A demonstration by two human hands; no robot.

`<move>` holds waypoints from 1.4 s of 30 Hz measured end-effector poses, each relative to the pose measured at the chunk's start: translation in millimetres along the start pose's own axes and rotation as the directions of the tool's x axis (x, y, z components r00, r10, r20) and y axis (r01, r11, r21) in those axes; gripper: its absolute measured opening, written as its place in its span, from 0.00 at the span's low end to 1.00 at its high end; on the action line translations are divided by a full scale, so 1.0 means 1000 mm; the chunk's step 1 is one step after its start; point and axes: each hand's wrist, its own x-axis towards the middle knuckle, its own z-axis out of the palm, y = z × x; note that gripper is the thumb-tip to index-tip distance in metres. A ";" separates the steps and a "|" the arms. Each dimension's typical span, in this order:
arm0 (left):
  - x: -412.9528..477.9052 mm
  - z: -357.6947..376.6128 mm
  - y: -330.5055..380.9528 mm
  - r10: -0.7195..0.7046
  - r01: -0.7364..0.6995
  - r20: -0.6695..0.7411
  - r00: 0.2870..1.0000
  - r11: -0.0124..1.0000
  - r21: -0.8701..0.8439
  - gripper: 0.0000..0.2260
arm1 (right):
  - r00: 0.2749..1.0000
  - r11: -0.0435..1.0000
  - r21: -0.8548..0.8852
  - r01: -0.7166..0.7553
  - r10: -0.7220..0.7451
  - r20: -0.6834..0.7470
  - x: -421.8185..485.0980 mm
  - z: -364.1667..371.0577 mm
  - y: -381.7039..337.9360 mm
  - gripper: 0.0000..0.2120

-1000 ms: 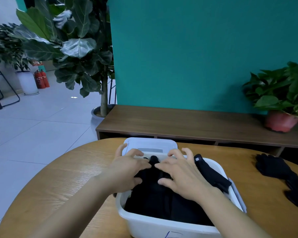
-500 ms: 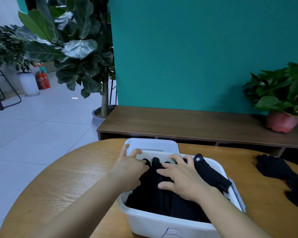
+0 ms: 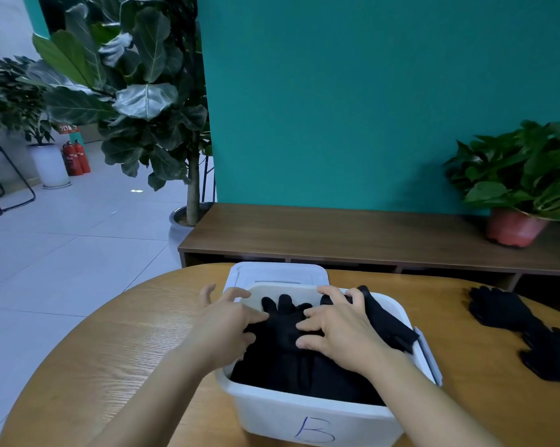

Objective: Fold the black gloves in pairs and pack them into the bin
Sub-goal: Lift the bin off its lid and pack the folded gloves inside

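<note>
In the lower middle of the frame, a white bin (image 3: 304, 411) marked with a letter B stands on the round wooden table (image 3: 111, 350), and a pile of black gloves (image 3: 281, 327) is seen packed inside it. Both hands are laid on top of this pile. The left hand (image 3: 227, 324) is held with fingers spread and lightly bent, partly over the bin's left rim, its thumb touching the fabric. The right hand (image 3: 339, 333) is spread flat on the pile, pressing down. Nothing is gripped by either hand.

One glove (image 3: 388, 324) is draped over the bin's right rim, not yet tucked in. More loose gloves (image 3: 504, 311) are left on the table at the right edge of the frame, well apart from the bin. A white lid (image 3: 278, 274) lies just behind the bin.

The gloves are judged to be light, soft and limp knit, likely to spring back up once pressure is released. They are probably best pressed with flat palms. The draped glove would best be taken at its cuff and folded inward. No risk of breakage is expected; snagging on the rim is possible.
</note>
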 end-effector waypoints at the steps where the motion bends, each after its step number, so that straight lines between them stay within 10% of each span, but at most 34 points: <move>1: -0.004 0.000 -0.001 -0.015 0.013 -0.025 1.000 0.998 -0.069 0.20 | 0.999 0.999 0.047 0.002 0.000 -0.035 -0.003 -0.003 0.000 0.13; 11: -0.037 -0.005 0.037 0.064 -0.179 -0.306 0.950 0.914 -0.363 0.20 | 0.964 0.985 0.153 -0.078 0.114 -0.242 -0.054 -0.026 0.005 0.11; 27: 0.006 0.019 0.281 0.248 -0.433 -0.371 0.895 0.685 -0.586 0.19 | 0.811 0.895 0.142 -0.423 0.444 -0.382 -0.193 -0.069 0.125 0.19; 42: 0.108 0.107 0.429 0.371 -0.335 -0.071 0.926 0.721 -0.607 0.21 | 0.694 0.728 0.102 -0.678 0.680 -0.238 -0.247 -0.064 0.295 0.21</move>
